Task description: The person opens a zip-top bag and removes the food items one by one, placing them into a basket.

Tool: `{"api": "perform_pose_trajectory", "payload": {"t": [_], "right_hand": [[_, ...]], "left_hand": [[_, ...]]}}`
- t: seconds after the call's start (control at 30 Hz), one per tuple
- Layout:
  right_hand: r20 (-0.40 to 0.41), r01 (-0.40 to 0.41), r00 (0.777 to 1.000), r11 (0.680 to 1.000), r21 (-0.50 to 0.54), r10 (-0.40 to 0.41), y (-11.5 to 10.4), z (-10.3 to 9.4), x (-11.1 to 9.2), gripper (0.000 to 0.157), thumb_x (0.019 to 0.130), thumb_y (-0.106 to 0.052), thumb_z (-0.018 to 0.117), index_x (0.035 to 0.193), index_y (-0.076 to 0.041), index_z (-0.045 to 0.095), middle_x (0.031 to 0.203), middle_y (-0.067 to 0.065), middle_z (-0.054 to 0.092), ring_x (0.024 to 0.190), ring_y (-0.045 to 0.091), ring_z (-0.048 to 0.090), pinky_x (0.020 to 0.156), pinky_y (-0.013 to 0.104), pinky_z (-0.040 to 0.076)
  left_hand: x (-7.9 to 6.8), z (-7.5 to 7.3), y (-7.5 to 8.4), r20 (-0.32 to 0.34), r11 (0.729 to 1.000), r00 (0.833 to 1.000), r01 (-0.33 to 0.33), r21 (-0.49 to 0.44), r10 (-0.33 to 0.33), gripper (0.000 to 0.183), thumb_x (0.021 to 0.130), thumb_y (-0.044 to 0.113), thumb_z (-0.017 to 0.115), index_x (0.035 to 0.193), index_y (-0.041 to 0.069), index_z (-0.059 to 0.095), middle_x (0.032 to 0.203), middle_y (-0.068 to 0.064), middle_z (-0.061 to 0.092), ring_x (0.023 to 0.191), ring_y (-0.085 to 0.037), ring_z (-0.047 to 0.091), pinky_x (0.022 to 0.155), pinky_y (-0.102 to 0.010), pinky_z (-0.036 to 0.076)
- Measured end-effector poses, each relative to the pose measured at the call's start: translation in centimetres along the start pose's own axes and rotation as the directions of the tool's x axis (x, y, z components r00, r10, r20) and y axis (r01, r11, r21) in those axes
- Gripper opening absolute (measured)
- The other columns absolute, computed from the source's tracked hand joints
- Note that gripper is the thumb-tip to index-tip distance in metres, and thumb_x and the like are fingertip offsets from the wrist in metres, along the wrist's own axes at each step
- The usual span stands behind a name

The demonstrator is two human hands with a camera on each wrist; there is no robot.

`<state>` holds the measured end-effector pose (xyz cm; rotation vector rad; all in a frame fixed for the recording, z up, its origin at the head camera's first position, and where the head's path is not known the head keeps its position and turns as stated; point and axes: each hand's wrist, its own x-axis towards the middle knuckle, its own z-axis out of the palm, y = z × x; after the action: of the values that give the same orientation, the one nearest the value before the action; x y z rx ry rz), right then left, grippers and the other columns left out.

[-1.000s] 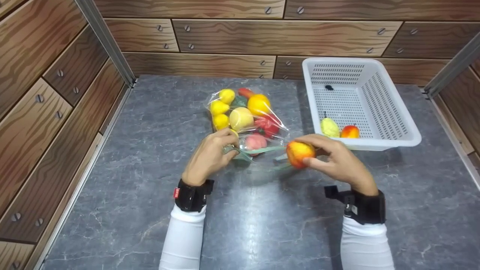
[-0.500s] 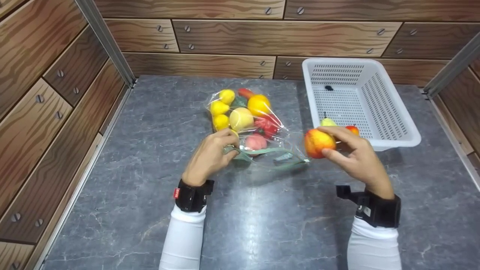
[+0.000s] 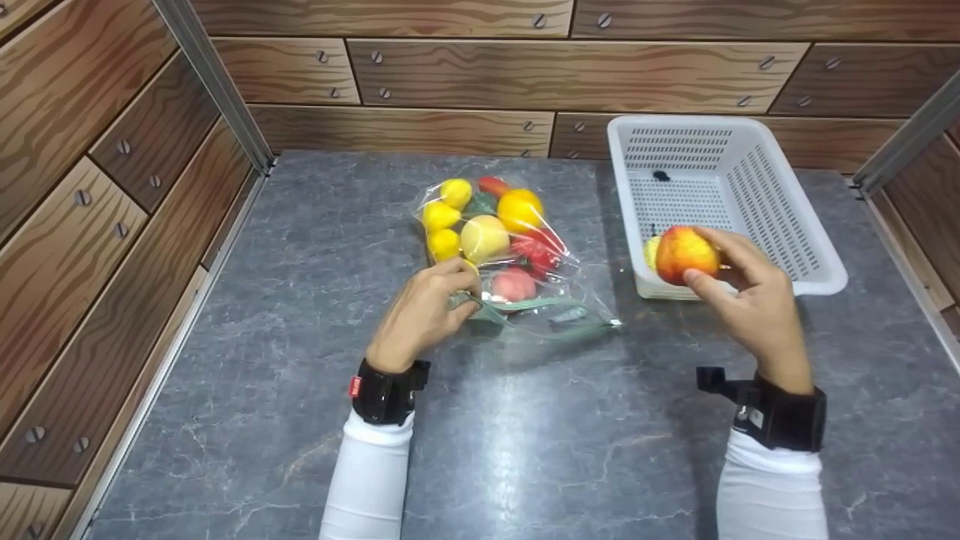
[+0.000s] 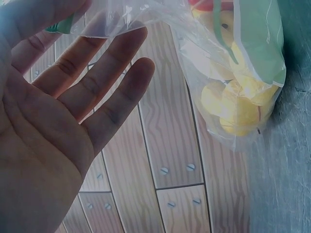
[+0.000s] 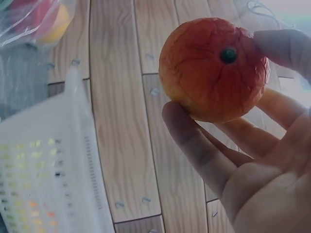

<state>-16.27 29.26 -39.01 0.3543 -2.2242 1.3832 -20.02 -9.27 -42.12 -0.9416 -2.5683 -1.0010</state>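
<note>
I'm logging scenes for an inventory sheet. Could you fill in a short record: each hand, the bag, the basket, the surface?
Left grip: pinches the bag's edge
Right grip: holds a red-and-yellow round fruit, overlapping the basket's near end in the head view
Bag: clear plastic bag, green-edged mouth gaping
Bag contents: include lemons, orange, tomato
Basket: white perforated basket
Basket contents: pear, partly hidden; small dark item
Surface: gray marbled tabletop

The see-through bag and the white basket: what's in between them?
A narrow strip of grey tabletop lies between the see-through bag and the white basket, seen in the head view.
</note>
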Motion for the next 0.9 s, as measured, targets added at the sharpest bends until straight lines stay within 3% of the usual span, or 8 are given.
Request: {"api": "perform_pose_trajectory", "payload": {"t": [0.23, 0.47, 0.53, 0.63, 0.73, 0.8, 0.9], "right_hand": [[-0.044, -0.09, 0.995, 0.99, -0.105, 0.086, 1.8, -1.5, 1.0, 0.047, 0.086, 0.009, 0.075, 0.132, 0.003, 0.067, 0.129, 0.017, 0.065, 0.099, 0.002, 0.063, 0.082, 0.007, 0.052], [-0.094, -0.192, 0.98, 0.949, -0.249, 0.174, 4.0, -3.1, 2.0, 0.048, 0.087, 0.001, 0.076, 0.135, 0.001, 0.066, 0.131, 0.018, 0.065, 0.095, -0.008, 0.054, 0.079, 0.001, 0.045], [-0.101, -0.209, 0.977, 0.931, -0.3, 0.187, 4.7, -3.3, 2.2, 0.047, 0.088, -0.002, 0.075, 0.135, 0.0, 0.066, 0.132, 0.021, 0.065, 0.094, -0.007, 0.051, 0.078, 0.0, 0.043], [-0.095, -0.216, 0.976, 0.903, -0.372, 0.195, 5.6, -3.5, 2.5, 0.047, 0.089, -0.006, 0.072, 0.135, 0.0, 0.065, 0.135, 0.024, 0.063, 0.099, 0.007, 0.055, 0.077, 0.001, 0.038], [-0.075, -0.224, 0.974, 0.873, -0.432, 0.213, 6.4, -3.7, 2.8, 0.048, 0.09, -0.008, 0.07, 0.137, 0.002, 0.063, 0.139, 0.028, 0.059, 0.111, 0.03, 0.058, 0.085, 0.012, 0.041], [-0.056, -0.238, 0.969, 0.85, -0.47, 0.241, 7.0, -3.9, 3.0, 0.049, 0.092, -0.01, 0.067, 0.139, 0.004, 0.06, 0.14, 0.03, 0.057, 0.118, 0.042, 0.055, 0.096, 0.029, 0.046], [-0.031, -0.276, 0.952, 0.811, -0.517, 0.304, 7.7, -4.1, 3.2, 0.052, 0.093, -0.012, 0.063, 0.14, 0.007, 0.056, 0.141, 0.034, 0.052, 0.124, 0.049, 0.048, 0.107, 0.057, 0.039]], "left_hand": [[0.1, 0.0, 0.0, -0.007, 1.0, 1.0, -0.011, -0.001, 0.011, 0.015, 0.082, 0.003, 0.083, 0.09, 0.012, 0.074, 0.101, 0.001, 0.068, 0.094, -0.018, 0.066, 0.088, -0.032, 0.057], [0.1, 0.1, 0.0, 0.003, 1.0, 1.0, -0.017, 0.011, 0.017, 0.014, 0.083, 0.002, 0.082, 0.09, 0.011, 0.074, 0.102, 0.0, 0.068, 0.095, -0.019, 0.066, 0.089, -0.032, 0.057], [0.1, 0.1, 0.0, 0.001, 1.0, 1.0, -0.022, 0.018, 0.022, 0.014, 0.083, 0.002, 0.082, 0.09, 0.011, 0.073, 0.101, 0.0, 0.068, 0.094, -0.019, 0.066, 0.088, -0.032, 0.056], [0.1, 0.1, 0.0, -0.005, 0.999, 1.0, -0.031, 0.025, 0.031, 0.015, 0.082, 0.002, 0.082, 0.089, 0.012, 0.073, 0.101, 0.0, 0.068, 0.094, -0.019, 0.066, 0.087, -0.032, 0.056], [0.2, 0.1, 0.0, -0.012, 0.999, 0.999, -0.036, 0.026, 0.036, 0.015, 0.082, 0.002, 0.082, 0.089, 0.012, 0.073, 0.1, 0.0, 0.068, 0.093, -0.019, 0.066, 0.087, -0.032, 0.057], [0.2, 0.1, 0.0, -0.014, 0.999, 0.999, -0.038, 0.025, 0.038, 0.015, 0.082, 0.002, 0.082, 0.089, 0.013, 0.073, 0.1, 0.001, 0.068, 0.092, -0.018, 0.066, 0.086, -0.032, 0.057], [0.2, 0.2, -0.1, -0.015, 0.999, 0.999, -0.036, 0.025, 0.036, 0.015, 0.082, 0.002, 0.082, 0.088, 0.013, 0.073, 0.1, 0.001, 0.068, 0.092, -0.018, 0.066, 0.085, -0.032, 0.057]]}}
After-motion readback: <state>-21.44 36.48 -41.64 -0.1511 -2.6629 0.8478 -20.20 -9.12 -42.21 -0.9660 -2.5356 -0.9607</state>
